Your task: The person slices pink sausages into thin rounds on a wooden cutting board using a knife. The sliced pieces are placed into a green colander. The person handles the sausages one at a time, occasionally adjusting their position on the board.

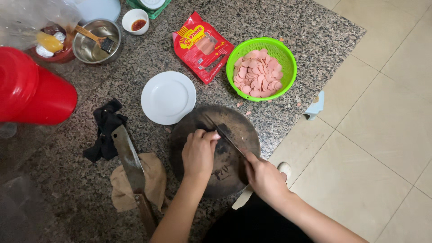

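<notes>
Sausage, a small pink piece, lies on the round dark cutting board near the middle of the stone surface. The left hand is curled over it, and its fingertips press the piece down on the board. The right hand is closed around the handle of a knife. The thin blade runs far and to the left from that hand, and it sits just beside the fingers of the left hand. Whether the edge touches the pink piece is too hard to tell.

Far from the board and to the right stands a green basket full of round pink slices. Just left of it lies a red packet. A white plate sits just beside the board, on its far left side.

To the left of the board, a big cleaver rests on a brown cloth, with a black cloth touching it on the far side. A big red tub is at the left edge. Far off are a metal bowl with a brush in it and a small white cup of red sauce. Pale floor tiles fill the right side.
</notes>
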